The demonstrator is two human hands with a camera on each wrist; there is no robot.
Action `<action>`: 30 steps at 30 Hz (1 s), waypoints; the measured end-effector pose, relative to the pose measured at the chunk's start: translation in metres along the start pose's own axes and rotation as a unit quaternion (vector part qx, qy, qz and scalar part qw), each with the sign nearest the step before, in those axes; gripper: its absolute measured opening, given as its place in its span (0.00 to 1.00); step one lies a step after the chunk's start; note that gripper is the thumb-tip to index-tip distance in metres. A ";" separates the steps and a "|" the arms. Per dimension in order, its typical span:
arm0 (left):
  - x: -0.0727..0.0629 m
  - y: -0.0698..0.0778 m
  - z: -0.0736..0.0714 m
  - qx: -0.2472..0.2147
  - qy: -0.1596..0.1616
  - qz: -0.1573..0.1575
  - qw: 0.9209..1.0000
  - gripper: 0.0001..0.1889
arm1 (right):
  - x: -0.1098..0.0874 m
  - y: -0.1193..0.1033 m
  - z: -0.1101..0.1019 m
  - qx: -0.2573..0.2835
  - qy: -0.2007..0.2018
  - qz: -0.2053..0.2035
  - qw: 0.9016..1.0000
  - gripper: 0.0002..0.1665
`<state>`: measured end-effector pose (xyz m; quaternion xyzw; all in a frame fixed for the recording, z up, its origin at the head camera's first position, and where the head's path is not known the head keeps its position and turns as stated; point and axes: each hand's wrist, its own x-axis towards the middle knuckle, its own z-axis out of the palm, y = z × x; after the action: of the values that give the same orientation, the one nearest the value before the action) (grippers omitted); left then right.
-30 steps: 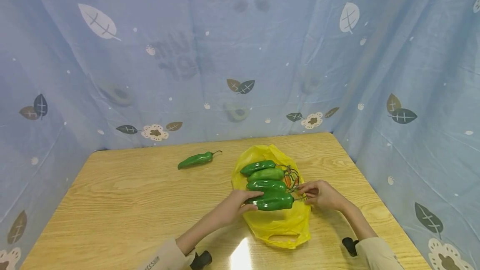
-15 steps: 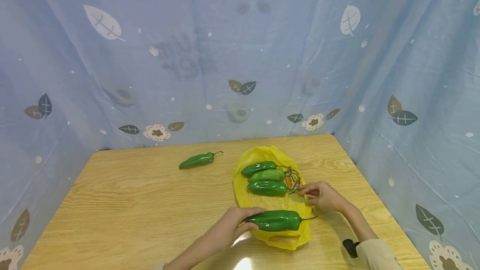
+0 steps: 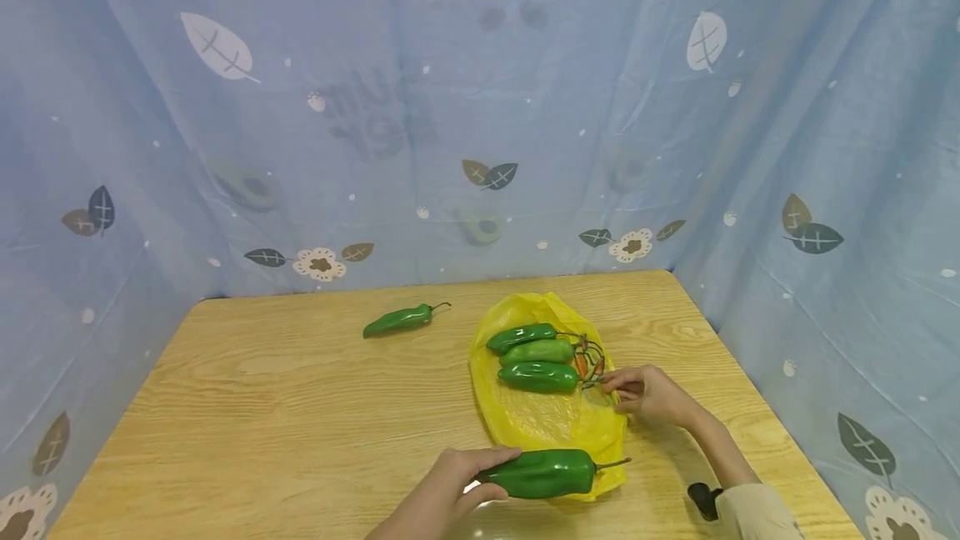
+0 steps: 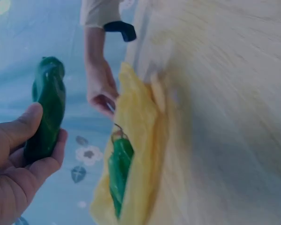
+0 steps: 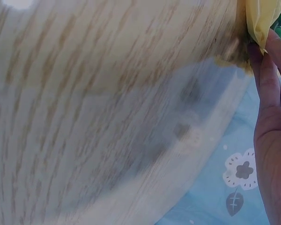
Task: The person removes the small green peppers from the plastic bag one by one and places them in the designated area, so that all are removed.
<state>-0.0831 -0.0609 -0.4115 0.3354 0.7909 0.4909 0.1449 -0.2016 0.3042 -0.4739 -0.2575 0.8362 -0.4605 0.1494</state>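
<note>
My left hand [image 3: 454, 490] grips a large green pepper [image 3: 542, 473] by its blunt end, the stem pointing right. In the left wrist view the same pepper [image 4: 49, 110] is lifted off the bag, thumb on one side and fingers on the other. My right hand [image 3: 645, 394] pinches the right edge of a yellow plastic bag [image 3: 540, 423]. The right wrist view has the bag's edge [image 5: 258, 21] between thumb and fingers. Three green peppers [image 3: 537, 377] lie side by side on the bag, stems to the right, beside small orange-red peppers [image 3: 581, 365].
One more green pepper [image 3: 399, 320] lies alone on the wooden table [image 3: 285, 398], left of the bag near the back. A blue patterned curtain [image 3: 390, 107] hangs behind the table and along both sides.
My left hand has drawn one green pepper away from the row, toward the bag's near end and my body. The right hand stays at the bag's edge.
</note>
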 end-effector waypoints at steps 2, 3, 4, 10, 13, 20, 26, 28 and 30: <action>-0.003 -0.003 0.000 -0.010 0.006 0.006 1.000 0.25 | -0.001 0.001 0.000 0.005 -0.001 0.001 1.000 0.15; -0.005 -0.005 0.001 -0.011 0.009 0.014 1.000 0.25 | -0.001 0.001 0.000 0.006 -0.002 0.002 1.000 0.15; -0.007 -0.007 0.001 -0.005 0.011 0.024 1.000 0.25 | -0.001 0.001 0.000 0.006 -0.001 0.003 1.000 0.15; -0.012 -0.014 -0.001 0.017 0.001 0.022 1.000 0.25 | -0.002 0.000 -0.001 0.010 0.002 0.016 1.000 0.15; -0.014 -0.017 -0.002 0.007 -0.007 0.009 1.000 0.26 | -0.003 -0.001 -0.002 0.017 0.003 0.018 1.000 0.15; -0.032 -0.027 -0.015 -0.042 -0.011 0.002 0.999 0.25 | -0.002 -0.001 -0.001 0.029 0.002 0.023 0.999 0.15; -0.051 -0.037 -0.038 -0.066 -0.019 -0.025 0.997 0.26 | -0.001 -0.002 0.000 0.040 0.003 0.023 0.999 0.15; -0.057 -0.041 -0.046 -0.063 -0.024 -0.022 0.997 0.25 | -0.001 -0.002 0.000 0.041 0.003 0.022 0.999 0.15; -0.063 -0.045 -0.051 -0.057 -0.030 -0.001 0.998 0.25 | -0.001 -0.002 0.000 0.041 0.002 0.022 0.999 0.15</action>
<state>-0.0830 -0.1508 -0.4330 0.3399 0.7577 0.5245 0.1876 -0.2002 0.3033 -0.4724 -0.2318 0.8223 -0.4917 0.1683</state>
